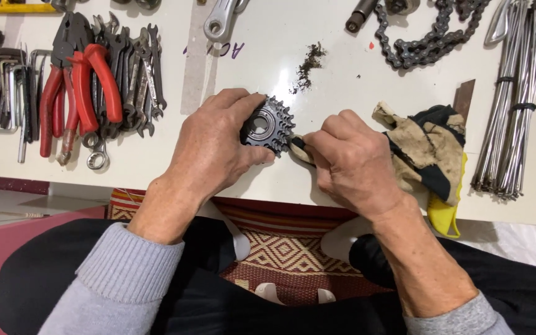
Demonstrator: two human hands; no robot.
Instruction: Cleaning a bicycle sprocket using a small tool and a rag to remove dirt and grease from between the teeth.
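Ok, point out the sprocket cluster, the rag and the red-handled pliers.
sprocket cluster (267, 124), head view, on its toothed face.
rag (426, 149), head view, on its bunched middle.
red-handled pliers (97, 80), head view, on a red handle.

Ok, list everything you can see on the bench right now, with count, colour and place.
sprocket cluster: one, dark metal, bench centre
rag: one, dirty tan, black and yellow, right of centre
pliers: several, red handles, left
wrenches: a pile, grey, beside pliers
hex keys: a set, dark, far left
chain: one, dark, top right
spokes: two bundles, silver, right edge
grit: small dark patch, above cluster
left hand: steadies cluster
right hand: presses rag to cluster
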